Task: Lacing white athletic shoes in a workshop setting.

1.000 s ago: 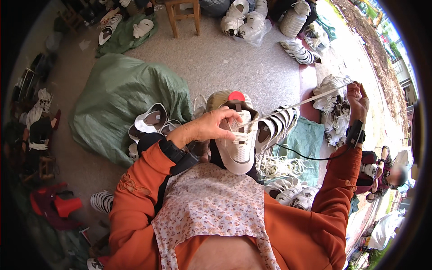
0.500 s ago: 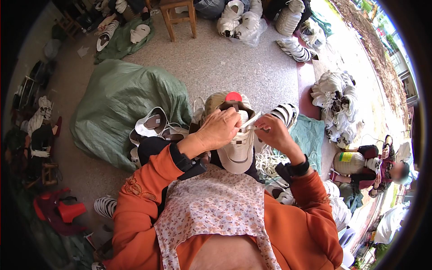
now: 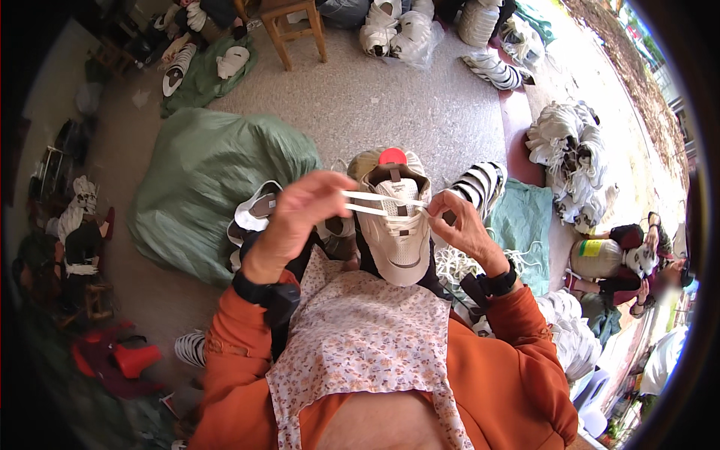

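Note:
A beige and white shoe upper (image 3: 397, 264) sits upright in front of me, toe towards me, with a red round piece (image 3: 391, 156) behind its collar. A white shoelace (image 3: 384, 197) is stretched in two strands across its throat. My left hand (image 3: 309, 208), slightly blurred, is closed on the lace left of the shoe. At the right side of the eyelets, the fingers of my right hand (image 3: 463, 227) pinch the same lace. More white laces (image 3: 454, 264) lie in a tangle below my right hand.
A large green sack (image 3: 217, 176) stands at left, with a loose white shoe upper (image 3: 256, 210) beside it. Strapped bundles (image 3: 480, 187) and a pile of white uppers (image 3: 566, 150) are at right. A wooden stool (image 3: 292, 30) stands at the far side; other people sit around.
My left hand has moved left from the shoe's throat, drawing the lace out into long strands. The right hand stays by the eyelets. The whole view has shifted slightly.

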{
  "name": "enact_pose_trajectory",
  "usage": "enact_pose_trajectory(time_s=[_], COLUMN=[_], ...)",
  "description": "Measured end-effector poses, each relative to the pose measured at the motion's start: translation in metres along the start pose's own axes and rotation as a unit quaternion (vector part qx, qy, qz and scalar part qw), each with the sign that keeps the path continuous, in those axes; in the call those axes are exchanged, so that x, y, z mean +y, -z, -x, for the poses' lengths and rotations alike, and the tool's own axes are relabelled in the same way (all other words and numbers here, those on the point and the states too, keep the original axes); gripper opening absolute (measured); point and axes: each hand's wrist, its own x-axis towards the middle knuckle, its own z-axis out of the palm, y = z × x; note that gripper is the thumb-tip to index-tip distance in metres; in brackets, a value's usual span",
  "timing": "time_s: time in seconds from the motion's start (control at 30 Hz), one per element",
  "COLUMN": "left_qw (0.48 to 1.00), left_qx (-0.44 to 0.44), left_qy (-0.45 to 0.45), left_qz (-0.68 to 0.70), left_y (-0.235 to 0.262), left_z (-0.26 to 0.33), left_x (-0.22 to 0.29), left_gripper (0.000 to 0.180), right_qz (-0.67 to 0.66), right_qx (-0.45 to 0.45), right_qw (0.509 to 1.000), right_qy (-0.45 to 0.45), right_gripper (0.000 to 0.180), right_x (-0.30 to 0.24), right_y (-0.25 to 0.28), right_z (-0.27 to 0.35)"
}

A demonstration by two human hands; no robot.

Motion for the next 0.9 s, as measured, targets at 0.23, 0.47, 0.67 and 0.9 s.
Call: enact_pose_trajectory(time_s=[0.23,0.47,0.67,0.9], left_qw=[0.930,0.894,0.892,0.979], left_qx=[0.113,0.135,0.132,0.190], left_qy=[-0.248,-0.312,-0.310,-0.075], left_qz=[0.246,0.293,0.300,0.007], left_y=[0.070,0.116,0.118,0.057], left_z=[0.060,0.128,0.123,0.044], left_x=[0.049,0.080,0.086,0.035], left_gripper=[0.029,0.043,0.049,0.032], right_qz=[-0.041,-0.123,-0.561,-0.738], right_qx=[-0.071,-0.174,0.077,0.244], right_qw=[0.994,0.971,0.823,0.613], right_qy=[-0.071,-0.109,0.049,0.144], right_gripper=[0.020,0.013,0.024,0.027], right_x=[0.003,-0.006,0.010,0.047], right_y=[-0.010,0.019,0.067,0.137], right_z=[0.004,0.018,0.042,0.103])
